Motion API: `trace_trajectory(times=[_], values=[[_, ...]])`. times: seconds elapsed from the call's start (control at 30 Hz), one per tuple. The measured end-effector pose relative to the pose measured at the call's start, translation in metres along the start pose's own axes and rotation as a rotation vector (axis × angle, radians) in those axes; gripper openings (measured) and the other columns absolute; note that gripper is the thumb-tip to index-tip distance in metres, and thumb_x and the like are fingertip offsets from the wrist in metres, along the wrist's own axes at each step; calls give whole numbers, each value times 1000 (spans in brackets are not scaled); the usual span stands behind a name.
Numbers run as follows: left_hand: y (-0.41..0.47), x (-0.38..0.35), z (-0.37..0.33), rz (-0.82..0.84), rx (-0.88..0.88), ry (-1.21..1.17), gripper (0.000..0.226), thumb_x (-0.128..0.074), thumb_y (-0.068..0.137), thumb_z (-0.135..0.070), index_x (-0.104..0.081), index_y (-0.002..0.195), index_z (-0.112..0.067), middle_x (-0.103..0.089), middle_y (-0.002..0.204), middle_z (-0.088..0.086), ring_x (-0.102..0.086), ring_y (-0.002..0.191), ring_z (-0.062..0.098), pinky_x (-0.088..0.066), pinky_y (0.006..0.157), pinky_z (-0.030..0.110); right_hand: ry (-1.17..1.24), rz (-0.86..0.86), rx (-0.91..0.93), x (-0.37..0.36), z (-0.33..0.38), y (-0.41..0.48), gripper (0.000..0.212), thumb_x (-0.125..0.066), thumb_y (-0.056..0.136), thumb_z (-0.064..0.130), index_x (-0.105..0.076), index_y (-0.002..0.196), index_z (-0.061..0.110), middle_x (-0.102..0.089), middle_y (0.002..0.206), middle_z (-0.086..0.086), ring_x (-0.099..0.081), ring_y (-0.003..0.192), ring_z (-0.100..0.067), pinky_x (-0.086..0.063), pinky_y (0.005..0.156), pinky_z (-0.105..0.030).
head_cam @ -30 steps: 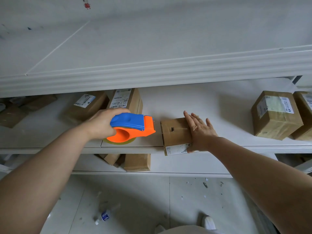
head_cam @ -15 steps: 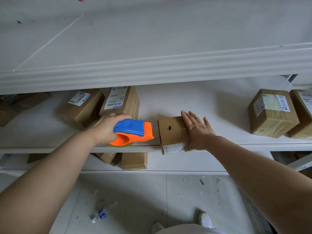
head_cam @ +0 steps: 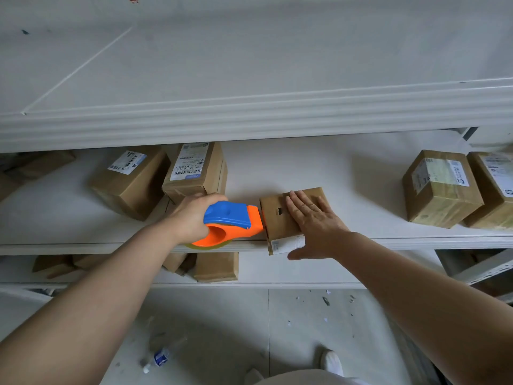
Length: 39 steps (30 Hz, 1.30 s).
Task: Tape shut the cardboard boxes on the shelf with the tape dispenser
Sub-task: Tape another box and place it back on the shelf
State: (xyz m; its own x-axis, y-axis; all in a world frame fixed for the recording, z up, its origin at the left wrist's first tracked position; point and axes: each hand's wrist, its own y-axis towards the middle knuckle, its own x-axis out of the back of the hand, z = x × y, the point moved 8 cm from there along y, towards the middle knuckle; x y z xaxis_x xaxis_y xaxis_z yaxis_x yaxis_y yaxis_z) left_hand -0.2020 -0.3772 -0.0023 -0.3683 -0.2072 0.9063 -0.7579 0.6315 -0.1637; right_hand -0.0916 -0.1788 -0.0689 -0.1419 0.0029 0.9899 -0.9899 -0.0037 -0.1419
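Grey tiled floor (head_cam: 222,329) below holds a small plastic bottle (head_cam: 158,358). At the white metal shelf's (head_cam: 83,232) front edge, the left hand (head_cam: 191,218) grips the orange-and-blue plastic tape dispenser (head_cam: 233,220). Its nose touches the small brown cardboard box (head_cam: 274,218), which the right hand (head_cam: 316,226) presses down with flat, straight fingers. Labelled cardboard parcels (head_cam: 194,173) sit behind.

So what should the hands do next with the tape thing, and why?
Probably the left hand drags the tape dispenser rightward over the small box: its orange nose meets the box's left edge, and the right hand lies flat on top, steadying it.
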Motion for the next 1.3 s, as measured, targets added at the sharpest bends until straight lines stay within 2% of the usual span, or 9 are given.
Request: trace_trajectory(times=[0.17,0.33,0.5,0.63,0.77,0.93,1.03,1.17,1.3], values=[[-3,2,-5,1,-8,2,71,-56,72,11,-53,130,-30,-48,108,-3,-46,96,13,-34,76,20,-26,1,95,-3,30,-1,114,-54,80,67,22,149,17,33,151,3,27,143,-14,17,116,-41],[-4,-1,-1,7,3,-24,75,-55,71,11,-51,132,-32,-50,114,0,-49,99,16,-36,77,22,-62,19,101,-2,37,-1,110,-58,84,57,19,150,13,26,157,-4,24,144,-16,14,116,-42],[-14,6,-2,-9,-28,-114,75,-55,66,14,-55,126,-30,-59,112,-5,-54,103,14,-39,77,20,-5,63,50,23,41,30,134,-76,68,53,23,148,13,23,158,-9,20,146,-25,4,119,-50],[-22,19,-16,-7,-100,-68,69,-58,68,8,-56,125,-32,-59,109,-5,-55,102,14,-44,83,24,86,146,80,18,43,42,142,-84,59,45,22,149,18,-14,159,-5,-11,147,-25,-16,118,-44],[-29,48,-17,-68,-122,17,74,-62,68,-4,-49,130,-43,-52,113,-7,-52,102,13,-45,89,28,478,-22,49,48,19,33,146,-88,50,35,17,151,29,-26,147,4,-33,135,-18,-35,109,-34],[-14,64,-58,-96,-192,47,75,-65,68,-16,-45,135,-42,-49,110,-10,-49,98,9,-37,82,19,901,-22,-37,50,-20,10,137,-89,56,9,6,153,25,-21,145,5,-29,137,-13,-36,110,-32],[-1,45,-76,-63,-203,68,78,-54,59,-37,-40,134,-48,-53,120,-5,-54,109,16,-46,91,30,749,28,-56,59,-34,3,128,-86,61,12,1,154,23,-15,152,7,-26,140,-15,-33,112,-31],[12,30,-90,-43,-204,76,86,-53,58,-18,-31,134,-52,-53,120,-3,-55,111,21,-48,92,39,483,44,17,79,-29,11,148,-91,51,37,18,150,28,-5,161,2,-4,148,-14,-4,121,-42],[21,31,-108,-34,-212,122,86,-55,63,-12,-34,137,-49,-51,124,-4,-52,113,20,-48,93,38,613,79,-6,72,-36,10,153,-94,51,30,25,147,32,-30,153,6,-38,135,-21,-27,114,-34]])
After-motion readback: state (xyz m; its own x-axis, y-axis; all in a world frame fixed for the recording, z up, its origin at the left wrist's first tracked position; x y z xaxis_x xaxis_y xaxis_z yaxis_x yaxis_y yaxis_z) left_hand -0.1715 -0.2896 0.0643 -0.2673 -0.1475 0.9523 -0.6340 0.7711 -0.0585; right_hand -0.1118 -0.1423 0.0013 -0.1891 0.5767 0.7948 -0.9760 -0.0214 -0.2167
